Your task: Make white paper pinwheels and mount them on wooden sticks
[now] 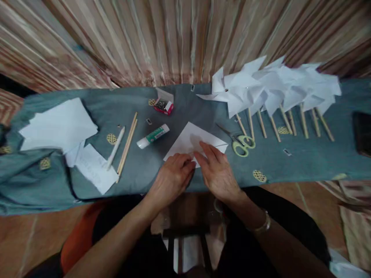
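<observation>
A white sheet of paper (189, 135) lies turned cornerwise on the cloth in front of me, with a fold line toward its right corner. At its near edge, my left hand (174, 173) is closed, the fingers curled and pinching the paper. My right hand (217, 172) rests on the right half of the sheet, fingers stretched out and pressing on it, thumb apart from them. The two thumbs are close together. Green-handled scissors (240, 146) lie just right of the paper. To the left is a green and white glue stick (153, 136).
Paper pinwheels (240, 87) on wooden sticks overlap at the back right. A small open red box (164, 106) holds metal pins. Two wooden sticks (127, 146), a white pencil-like stick (116, 146) and a paper stack (60, 123) lie left. A dark phone-like object (361, 133) sits far right.
</observation>
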`<state>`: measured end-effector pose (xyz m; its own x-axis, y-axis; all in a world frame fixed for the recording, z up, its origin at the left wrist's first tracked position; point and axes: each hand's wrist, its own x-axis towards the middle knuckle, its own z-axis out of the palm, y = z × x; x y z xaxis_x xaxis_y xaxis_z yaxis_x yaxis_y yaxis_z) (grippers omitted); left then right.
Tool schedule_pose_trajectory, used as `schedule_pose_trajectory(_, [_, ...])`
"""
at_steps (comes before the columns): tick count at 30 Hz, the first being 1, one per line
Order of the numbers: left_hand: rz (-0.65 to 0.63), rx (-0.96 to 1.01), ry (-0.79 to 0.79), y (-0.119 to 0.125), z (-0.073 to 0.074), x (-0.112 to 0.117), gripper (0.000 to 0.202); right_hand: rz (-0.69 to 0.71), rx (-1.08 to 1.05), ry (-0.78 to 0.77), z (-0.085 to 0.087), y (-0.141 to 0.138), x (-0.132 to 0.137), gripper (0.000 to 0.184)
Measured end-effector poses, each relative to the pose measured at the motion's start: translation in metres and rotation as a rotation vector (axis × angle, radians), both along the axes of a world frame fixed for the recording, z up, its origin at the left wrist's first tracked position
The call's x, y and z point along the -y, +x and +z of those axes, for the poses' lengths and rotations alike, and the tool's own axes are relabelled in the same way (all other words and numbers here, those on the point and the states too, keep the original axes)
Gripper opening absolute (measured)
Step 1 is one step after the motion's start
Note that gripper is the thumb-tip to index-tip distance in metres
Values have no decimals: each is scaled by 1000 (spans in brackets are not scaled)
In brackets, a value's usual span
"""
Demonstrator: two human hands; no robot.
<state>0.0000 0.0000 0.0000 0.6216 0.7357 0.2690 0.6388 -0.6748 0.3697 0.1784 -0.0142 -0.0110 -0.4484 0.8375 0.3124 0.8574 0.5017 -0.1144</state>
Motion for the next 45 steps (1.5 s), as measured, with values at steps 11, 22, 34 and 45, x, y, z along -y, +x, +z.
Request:
schedule_pose_trajectory(11, [-38,-49,36,2,5,-1,20,-12,-75,-29,-2,-1,0,34])
schedule_pose_trajectory(22, [-36,-46,96,3,3,-1,21,-44,-60,-61,-4,-5,-1,36])
schedule_pose_trajectory(34, [-18,-84,86,3,3,0,18,3,-34,-53,-3,-12,-2,37])
schedule_pose_trajectory(45, [-48,-44,133,0,1,-3,20,-93,-120,-116,5,10,-15,40])
